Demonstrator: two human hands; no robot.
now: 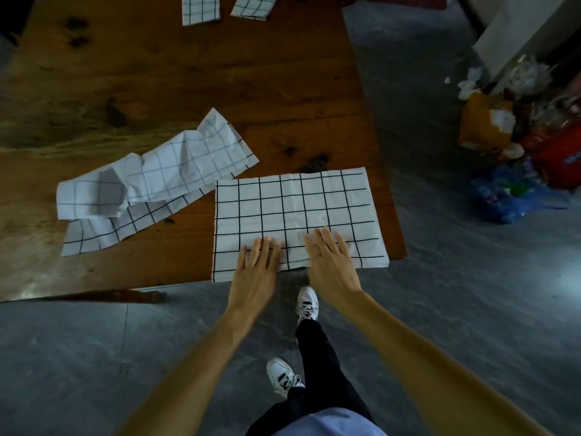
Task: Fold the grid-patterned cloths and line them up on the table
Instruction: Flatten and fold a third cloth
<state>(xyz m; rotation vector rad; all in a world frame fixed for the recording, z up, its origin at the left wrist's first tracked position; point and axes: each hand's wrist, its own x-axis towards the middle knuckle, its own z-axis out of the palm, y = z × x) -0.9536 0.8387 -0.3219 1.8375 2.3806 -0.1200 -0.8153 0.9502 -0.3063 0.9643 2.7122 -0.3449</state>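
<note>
A white cloth with a black grid (283,209) lies flat on the wooden table (163,83), at its near right corner. My left hand (256,265) and my right hand (331,262) press flat on the cloth's near edge, fingers straight, side by side. A crumpled grid cloth (151,180) lies to the left, partly on top of itself. Two folded grid cloths (200,9) (253,6) sit at the table's far edge, cut off by the frame.
The table's right edge runs close beside the flat cloth. On the grey floor to the right is a heap of bags and rubbish (518,127). My legs and white shoes (306,305) stand at the table's near edge.
</note>
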